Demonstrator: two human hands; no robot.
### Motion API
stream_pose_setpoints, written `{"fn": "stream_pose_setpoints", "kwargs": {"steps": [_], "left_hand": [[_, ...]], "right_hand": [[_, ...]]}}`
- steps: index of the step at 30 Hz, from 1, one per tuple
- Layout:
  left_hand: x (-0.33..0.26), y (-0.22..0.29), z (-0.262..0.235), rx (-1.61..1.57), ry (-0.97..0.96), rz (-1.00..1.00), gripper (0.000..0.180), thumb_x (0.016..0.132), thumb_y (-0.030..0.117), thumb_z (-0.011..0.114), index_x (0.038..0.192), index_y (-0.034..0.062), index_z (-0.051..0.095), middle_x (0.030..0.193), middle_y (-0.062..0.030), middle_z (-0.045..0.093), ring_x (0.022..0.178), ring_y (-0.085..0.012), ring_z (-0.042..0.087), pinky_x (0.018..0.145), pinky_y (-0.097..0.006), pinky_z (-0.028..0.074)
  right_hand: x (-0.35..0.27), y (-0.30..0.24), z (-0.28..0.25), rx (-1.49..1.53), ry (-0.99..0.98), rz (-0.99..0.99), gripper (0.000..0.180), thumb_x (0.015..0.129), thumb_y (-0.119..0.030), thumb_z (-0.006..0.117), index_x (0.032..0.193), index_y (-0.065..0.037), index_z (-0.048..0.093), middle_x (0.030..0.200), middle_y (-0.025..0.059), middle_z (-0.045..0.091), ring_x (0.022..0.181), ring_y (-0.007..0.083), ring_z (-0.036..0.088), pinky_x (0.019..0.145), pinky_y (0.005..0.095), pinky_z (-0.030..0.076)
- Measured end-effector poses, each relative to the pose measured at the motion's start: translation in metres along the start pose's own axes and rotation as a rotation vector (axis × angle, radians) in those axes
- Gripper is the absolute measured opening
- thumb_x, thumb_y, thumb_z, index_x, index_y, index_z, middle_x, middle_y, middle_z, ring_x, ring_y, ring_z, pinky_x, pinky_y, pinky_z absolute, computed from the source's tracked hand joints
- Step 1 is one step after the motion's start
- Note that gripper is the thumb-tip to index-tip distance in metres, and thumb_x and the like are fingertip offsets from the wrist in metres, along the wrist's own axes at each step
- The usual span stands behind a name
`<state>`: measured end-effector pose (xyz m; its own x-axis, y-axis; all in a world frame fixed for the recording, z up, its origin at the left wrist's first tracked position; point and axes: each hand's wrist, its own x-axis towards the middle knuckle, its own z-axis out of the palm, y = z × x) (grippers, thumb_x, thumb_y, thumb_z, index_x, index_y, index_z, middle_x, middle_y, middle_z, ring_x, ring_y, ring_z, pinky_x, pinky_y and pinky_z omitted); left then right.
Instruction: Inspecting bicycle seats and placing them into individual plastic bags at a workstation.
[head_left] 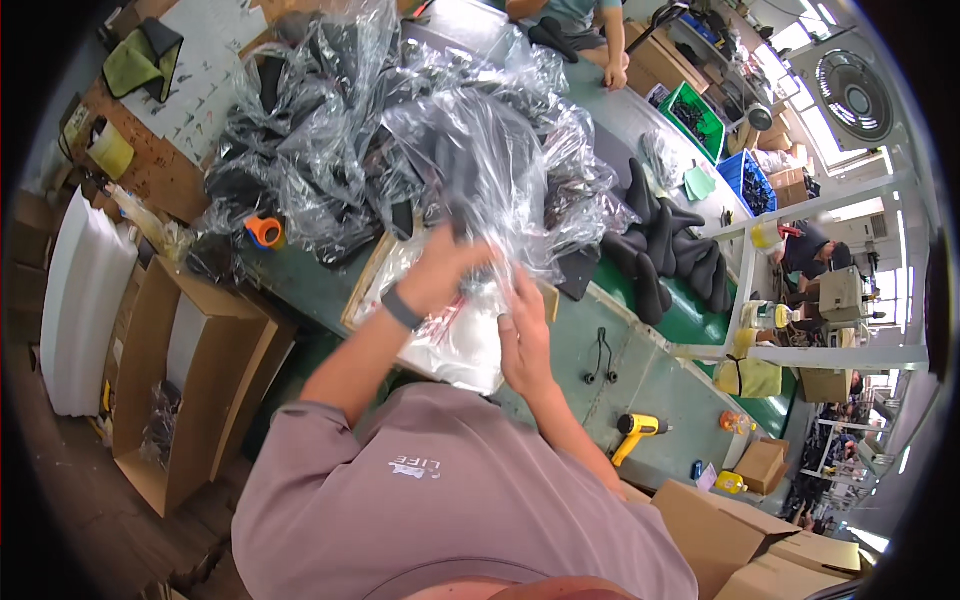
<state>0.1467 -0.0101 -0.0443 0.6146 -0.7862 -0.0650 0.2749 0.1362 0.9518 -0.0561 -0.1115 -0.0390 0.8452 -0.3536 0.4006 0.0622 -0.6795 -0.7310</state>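
Observation:
A large clear plastic bag (480, 150) with something dark inside stretches out in front of me. My left hand (448, 268), with a dark band on its wrist, has its fingers closed at the bag's near end and is smeared by motion. Beside it, my right hand (524, 335) has its fingers against the same end of the bag, thumb toward me. Under both hands lies a stack of flat clear plastic bags (455, 350) in a shallow cardboard box (368, 282). A heap of bagged dark items (300, 150) lies just beyond.
Dark padded pieces shaped like bicycle saddles (660, 245) lie to the right. Nearer are a yellow heat gun (637, 432) and a black two-ended part (601, 360). An orange tape roll (264, 232) sits left. Cardboard boxes (185, 370) flank me; a co-worker's hand (615, 75) rests across the table.

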Motion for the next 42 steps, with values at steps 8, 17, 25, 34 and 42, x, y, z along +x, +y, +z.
{"fn": "stream_pose_setpoints", "kwargs": {"steps": [8, 17, 25, 34, 42], "left_hand": [[0.298, 0.004, -0.212, -0.399, 0.438, 0.085, 0.014, 0.103, 0.015, 0.082, 0.096, 0.0111, 0.071, 0.08, -0.0003, 0.065, 0.061, -0.0132, 0.06, 0.051, -0.032, 0.046], [0.217, -0.081, -0.134, 0.006, 0.831, 0.207, 0.037, 0.116, 0.013, 0.064, 0.149, -0.0041, 0.057, 0.126, -0.0138, 0.079, 0.103, -0.0173, 0.076, 0.087, -0.029, 0.063], [0.12, -0.077, 0.0, 0.8, 0.7, 0.34, 0.043, 0.115, 0.009, 0.064, 0.155, -0.0013, 0.053, 0.13, -0.0126, 0.078, 0.107, -0.0191, 0.073, 0.093, -0.032, 0.059], [0.077, -0.103, 0.114, 0.775, 0.035, 0.306, 0.016, 0.102, 0.0, 0.076, 0.118, -0.0011, 0.078, 0.109, -0.014, 0.082, 0.091, -0.0268, 0.078, 0.084, -0.035, 0.062], [-0.011, -0.304, 0.191, 0.19, -0.731, -0.837, 0.054, 0.113, 0.045, 0.07, 0.148, 0.0036, 0.065, 0.118, -0.0125, 0.08, 0.105, -0.0203, 0.079, 0.09, -0.036, 0.063]], "right_hand": [[-0.058, 0.109, -0.033, 0.074, -0.015, 0.393, 0.037, 0.104, -0.008, 0.075, 0.141, -0.003, 0.076, 0.132, 0.0167, 0.081, 0.124, 0.0307, 0.076, 0.109, 0.0404, 0.057], [-0.16, 0.401, -0.164, -0.237, 0.384, 0.969, 0.061, 0.101, -0.019, 0.079, 0.155, 0.003, 0.06, 0.118, 0.0227, 0.081, 0.108, 0.0383, 0.079, 0.097, 0.0463, 0.061], [-0.025, 0.598, -0.233, -0.912, 0.102, 0.936, 0.093, 0.094, -0.009, 0.079, 0.174, -0.005, 0.032, 0.163, 0.0246, 0.052, 0.154, 0.0437, 0.049, 0.131, 0.0515, 0.038], [-0.075, 0.488, -0.284, -0.654, 0.42, 0.754, 0.056, 0.079, -0.014, 0.094, 0.131, -0.006, 0.075, 0.131, 0.018, 0.074, 0.122, 0.0408, 0.071, 0.107, 0.0485, 0.056], [-0.275, 0.289, -0.163, 0.913, 1.167, 1.207, 0.036, 0.113, -0.024, 0.073, 0.124, 0.009, 0.063, 0.114, 0.0186, 0.071, 0.096, 0.0327, 0.078, 0.083, 0.0432, 0.074]]}}
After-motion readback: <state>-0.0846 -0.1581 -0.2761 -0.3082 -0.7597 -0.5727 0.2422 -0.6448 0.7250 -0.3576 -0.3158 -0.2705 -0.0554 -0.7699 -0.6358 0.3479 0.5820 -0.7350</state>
